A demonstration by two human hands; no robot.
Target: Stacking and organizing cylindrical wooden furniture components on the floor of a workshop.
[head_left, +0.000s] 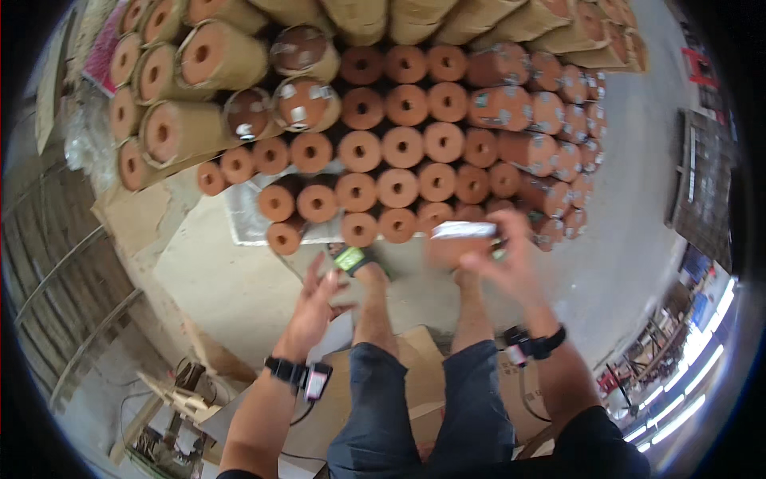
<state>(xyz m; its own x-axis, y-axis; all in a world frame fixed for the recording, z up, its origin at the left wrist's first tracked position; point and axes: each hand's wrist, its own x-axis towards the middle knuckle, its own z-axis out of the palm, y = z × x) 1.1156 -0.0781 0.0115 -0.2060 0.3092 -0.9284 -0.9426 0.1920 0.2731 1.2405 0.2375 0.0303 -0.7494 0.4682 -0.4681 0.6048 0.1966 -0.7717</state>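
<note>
My right hand (511,259) grips a terracotta pot (455,250) by its right side. The pot is smeared by motion, and a shiny whitish band runs along its upper edge. Fingers spread and holding nothing, my left hand (315,295) hovers to the left, apart from the pot. Just beyond both hands rises a stack of round terracotta pots (401,146) lying on their sides, many with a hole in the end that faces me.
Pots wrapped in brown paper (219,54) are piled at the far left. Taped and labelled pots (501,108) fill the stack's right side. A flat cardboard sheet (211,267) lies on the floor. Between my legs is a cardboard box (419,351). A dark slatted pallet (706,188) stands at right.
</note>
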